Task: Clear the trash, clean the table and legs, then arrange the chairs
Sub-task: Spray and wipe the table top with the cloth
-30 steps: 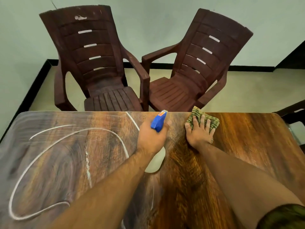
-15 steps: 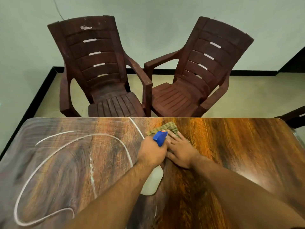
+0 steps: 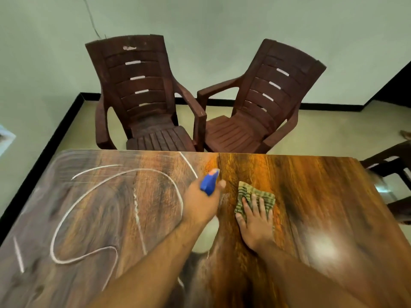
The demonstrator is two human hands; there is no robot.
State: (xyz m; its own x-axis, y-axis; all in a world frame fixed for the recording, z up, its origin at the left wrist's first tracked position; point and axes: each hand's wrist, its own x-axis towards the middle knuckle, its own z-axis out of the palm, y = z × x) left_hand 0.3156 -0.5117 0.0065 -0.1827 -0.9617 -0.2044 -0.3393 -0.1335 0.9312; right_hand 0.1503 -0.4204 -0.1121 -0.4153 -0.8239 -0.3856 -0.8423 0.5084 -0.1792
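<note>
**Task item.** A green-and-yellow striped cloth is lying on the glossy wood-grain table top, right of centre and near the far edge. The right hand is pressing it flat with its fingers extended. The cloth is judged soft, light and limp, so it is likely to bunch under a push. A spread palm is suiting it better than a pinch.

**Second hand.** The left hand is gripping a white plastic spray bottle with a blue trigger head. The fingers are curling round the neck and the nozzle is pointing away over the table. The bottle is judged light and rigid, and possibly slippery when wet. The neck is looking like the soundest hold. The hand and forearm are hiding most of the body.

**Surroundings.**
- White curved lines are marking the duller left half of the top, which is judged not yet wiped.
- 2 dark brown slatted plastic armchairs are standing beyond the far edge, the left one close against the table and the right one angled.
- A 3rd chair is showing partly at the right edge.
- None of these is obstructing the top, but they are judged to be crowding access to the legs.
- A pale sheet is lying on the floor at far left. Whether it is trash cannot be told.
</note>
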